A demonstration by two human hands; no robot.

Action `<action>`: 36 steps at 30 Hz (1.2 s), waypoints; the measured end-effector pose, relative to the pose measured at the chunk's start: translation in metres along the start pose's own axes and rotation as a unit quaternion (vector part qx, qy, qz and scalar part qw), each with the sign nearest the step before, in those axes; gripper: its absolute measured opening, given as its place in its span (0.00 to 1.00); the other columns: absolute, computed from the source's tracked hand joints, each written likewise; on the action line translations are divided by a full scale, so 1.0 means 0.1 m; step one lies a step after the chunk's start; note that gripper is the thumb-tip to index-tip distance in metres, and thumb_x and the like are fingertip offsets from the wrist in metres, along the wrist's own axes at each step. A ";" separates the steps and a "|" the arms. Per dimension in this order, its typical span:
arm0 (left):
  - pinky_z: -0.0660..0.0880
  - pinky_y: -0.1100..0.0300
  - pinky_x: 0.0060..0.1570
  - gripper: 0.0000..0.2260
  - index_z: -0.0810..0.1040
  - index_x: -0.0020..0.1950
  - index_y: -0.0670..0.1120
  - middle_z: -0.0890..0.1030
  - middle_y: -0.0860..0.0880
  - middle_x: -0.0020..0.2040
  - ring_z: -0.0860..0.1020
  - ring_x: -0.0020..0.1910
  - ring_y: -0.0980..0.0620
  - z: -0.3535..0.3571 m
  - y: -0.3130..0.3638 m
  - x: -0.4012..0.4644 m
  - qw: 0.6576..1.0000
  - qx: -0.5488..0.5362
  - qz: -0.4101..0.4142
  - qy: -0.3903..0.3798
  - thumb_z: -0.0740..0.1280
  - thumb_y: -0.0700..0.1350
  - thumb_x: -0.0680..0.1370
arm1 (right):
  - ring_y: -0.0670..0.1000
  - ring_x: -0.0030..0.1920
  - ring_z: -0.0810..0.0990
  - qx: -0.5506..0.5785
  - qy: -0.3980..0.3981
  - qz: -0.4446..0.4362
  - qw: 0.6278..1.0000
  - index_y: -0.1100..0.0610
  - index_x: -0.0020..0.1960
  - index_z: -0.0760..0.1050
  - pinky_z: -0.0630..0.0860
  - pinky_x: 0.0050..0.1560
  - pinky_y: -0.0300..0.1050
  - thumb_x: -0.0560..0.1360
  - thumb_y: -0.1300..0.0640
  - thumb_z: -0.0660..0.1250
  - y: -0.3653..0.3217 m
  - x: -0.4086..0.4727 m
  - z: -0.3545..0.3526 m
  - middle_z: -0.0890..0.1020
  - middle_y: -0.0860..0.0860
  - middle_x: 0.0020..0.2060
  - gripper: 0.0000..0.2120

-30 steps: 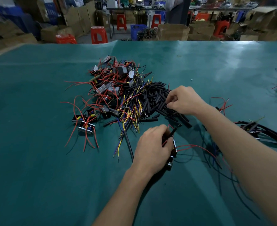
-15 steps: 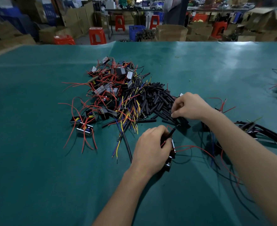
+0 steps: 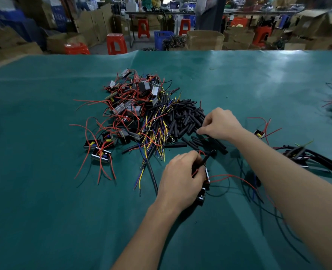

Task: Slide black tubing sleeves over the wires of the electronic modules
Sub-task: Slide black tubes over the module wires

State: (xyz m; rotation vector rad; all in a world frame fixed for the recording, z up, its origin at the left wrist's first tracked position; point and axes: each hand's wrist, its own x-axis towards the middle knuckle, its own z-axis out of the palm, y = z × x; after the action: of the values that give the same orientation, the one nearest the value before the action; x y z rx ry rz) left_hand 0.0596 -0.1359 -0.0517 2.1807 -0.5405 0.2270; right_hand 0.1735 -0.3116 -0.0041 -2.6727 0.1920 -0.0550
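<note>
Sleeving was mid-cycle. Left hand (image 3: 180,177) was closed around a module (image 3: 203,189) on the green mat (image 3: 44,191), pinching its red wire (image 3: 231,177) with one sleeve (image 3: 210,155) already on and poking out past the fingers. Right hand (image 3: 220,123) reached into the sleeve pile (image 3: 186,121), fingers curled down on the loose pieces; whether it had one pinched could not be told. More modules (image 3: 130,106) lay heaped just left of the pile. Next move likely called for lifting a single sleeve and aligning its bore with a free wire end.
</note>
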 end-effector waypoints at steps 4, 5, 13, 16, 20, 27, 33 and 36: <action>0.74 0.48 0.48 0.03 0.76 0.46 0.47 0.80 0.52 0.43 0.76 0.45 0.48 0.00 0.00 0.00 1.000 0.000 0.002 0.000 0.68 0.46 0.78 | 0.57 0.43 0.82 0.022 0.013 0.036 0.999 0.59 0.40 0.84 0.80 0.41 0.48 0.71 0.54 0.77 -0.03 -0.01 -0.04 0.85 0.59 0.41 0.07; 0.74 0.48 0.48 0.03 0.76 0.46 0.47 0.80 0.51 0.43 0.76 0.45 0.48 0.00 0.00 0.00 1.000 0.001 0.001 0.000 0.68 0.46 0.78 | 0.58 0.41 0.82 0.025 0.026 0.046 0.998 0.60 0.40 0.84 0.80 0.41 0.48 0.71 0.55 0.76 -0.01 -0.03 -0.09 0.85 0.62 0.42 0.07; 0.74 0.48 0.46 0.03 0.76 0.45 0.48 0.80 0.52 0.41 0.75 0.44 0.49 0.01 -0.01 0.01 1.000 0.001 0.002 0.002 0.67 0.46 0.78 | 0.52 0.35 0.81 0.050 0.090 0.054 0.993 0.51 0.34 0.84 0.74 0.33 0.39 0.69 0.54 0.78 0.26 -0.46 -0.24 0.84 0.51 0.30 0.06; 0.73 0.49 0.48 0.03 0.76 0.45 0.48 0.80 0.52 0.42 0.76 0.44 0.49 0.00 -0.01 0.01 1.000 0.002 -0.002 0.002 0.67 0.45 0.78 | 0.50 0.36 0.81 0.038 0.085 0.050 0.994 0.51 0.33 0.82 0.72 0.37 0.40 0.69 0.53 0.79 0.27 -0.47 -0.17 0.83 0.51 0.31 0.09; 0.73 0.49 0.48 0.03 0.76 0.45 0.48 0.80 0.53 0.41 0.75 0.44 0.50 0.00 -0.01 0.00 1.000 0.001 -0.002 0.002 0.67 0.46 0.78 | 0.52 0.40 0.82 0.022 0.076 0.025 0.997 0.48 0.32 0.79 0.77 0.43 0.43 0.70 0.51 0.79 0.23 -0.44 -0.12 0.83 0.47 0.32 0.12; 0.74 0.48 0.47 0.03 0.76 0.45 0.48 0.79 0.53 0.41 0.76 0.44 0.49 0.01 -0.02 0.00 1.000 0.003 -0.001 0.003 0.67 0.46 0.77 | 0.51 0.43 0.83 0.032 0.051 -0.053 0.997 0.48 0.47 0.84 0.80 0.54 0.46 0.74 0.53 0.75 0.11 -0.35 -0.12 0.82 0.41 0.33 0.03; 0.74 0.48 0.46 0.03 0.76 0.45 0.48 0.80 0.53 0.41 0.76 0.44 0.50 0.02 -0.03 0.01 1.000 0.004 0.001 0.005 0.67 0.46 0.77 | 0.53 0.48 0.82 -0.027 0.017 -0.043 0.999 0.46 0.39 0.82 0.80 0.54 0.47 0.72 0.62 0.72 0.10 -0.24 -0.19 0.81 0.42 0.34 0.11; 0.74 0.49 0.46 0.03 0.76 0.45 0.48 0.80 0.53 0.41 0.76 0.44 0.50 0.02 -0.03 0.00 1.000 0.003 0.001 0.006 0.67 0.46 0.77 | 0.52 0.45 0.81 -0.037 0.013 -0.046 0.998 0.46 0.36 0.81 0.78 0.48 0.44 0.70 0.63 0.74 0.11 -0.25 -0.21 0.81 0.42 0.33 0.12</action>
State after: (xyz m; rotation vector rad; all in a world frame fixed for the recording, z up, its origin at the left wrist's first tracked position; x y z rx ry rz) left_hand 0.0612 -0.1363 -0.0546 2.1823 -0.5371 0.2429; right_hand 0.1454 -0.3272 0.0093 -2.7544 0.0803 -0.1141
